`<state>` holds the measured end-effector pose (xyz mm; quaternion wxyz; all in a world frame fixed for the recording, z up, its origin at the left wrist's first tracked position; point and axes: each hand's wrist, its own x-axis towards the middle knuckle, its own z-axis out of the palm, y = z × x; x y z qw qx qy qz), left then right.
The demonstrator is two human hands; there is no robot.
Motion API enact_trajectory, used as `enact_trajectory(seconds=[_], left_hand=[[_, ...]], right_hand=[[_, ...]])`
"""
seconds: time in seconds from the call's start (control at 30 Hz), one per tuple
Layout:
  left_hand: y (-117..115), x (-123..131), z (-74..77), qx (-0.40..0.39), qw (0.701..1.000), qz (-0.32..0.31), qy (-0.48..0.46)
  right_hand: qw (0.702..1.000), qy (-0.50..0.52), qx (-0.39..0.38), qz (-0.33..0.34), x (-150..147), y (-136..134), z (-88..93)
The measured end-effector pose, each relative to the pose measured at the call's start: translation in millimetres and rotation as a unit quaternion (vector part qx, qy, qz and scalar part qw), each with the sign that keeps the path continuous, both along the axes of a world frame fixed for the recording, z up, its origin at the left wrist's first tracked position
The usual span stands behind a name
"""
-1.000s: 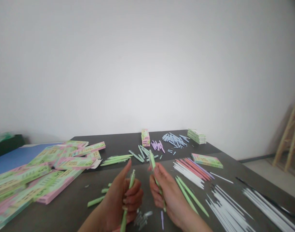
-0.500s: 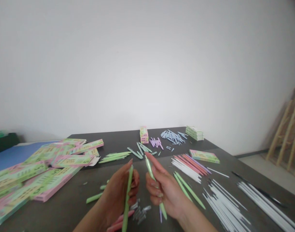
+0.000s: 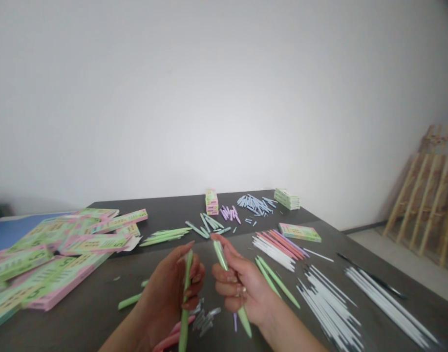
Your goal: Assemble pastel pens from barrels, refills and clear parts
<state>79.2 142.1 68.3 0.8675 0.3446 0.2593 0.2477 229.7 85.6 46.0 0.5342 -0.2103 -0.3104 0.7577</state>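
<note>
My left hand (image 3: 168,288) is closed round a light green pen (image 3: 186,303), which stands nearly upright. Facing it across a small gap, my right hand (image 3: 242,283) grips a second green pen (image 3: 245,322) tilted to the left, with a shiny, clear-looking part near its upper end. Thumb and fingertips of the right hand lie along that upper end. Below the hands are small clear plastic pieces (image 3: 206,320) and pink pens (image 3: 174,337), partly hidden by my left hand and its pen. Beside my right wrist lie two green pens (image 3: 280,283).
Printed pen boxes (image 3: 84,244) cover the left side. Green pens (image 3: 165,236), teal pieces (image 3: 209,224), purple pieces (image 3: 229,213) and blue pieces (image 3: 256,203) lie farther back. White refills (image 3: 330,305) and long white rods (image 3: 388,305) spread at right. Wooden frames (image 3: 421,195) lean against the wall.
The view has turned slightly right, so the table's contents sit farther left. Both hands keep their green pens; the right fingers have shifted a little at the pen's upper end.
</note>
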Motion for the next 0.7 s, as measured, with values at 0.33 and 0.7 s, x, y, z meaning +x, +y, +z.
enact_trajectory(seconds=[0.33,0.7], left_hand=[[6.8,-0.4,-10.1,-0.021,0.999,-0.006,-0.045],[5.4,15.3,-23.7,-0.037,0.995,0.093,-0.001]], right_hand=[[0.991,-0.043,0.017,-0.124,-11.5,0.9,-4.3],[0.967,-0.139,0.053,-0.206,-15.2,1.8,-3.2]])
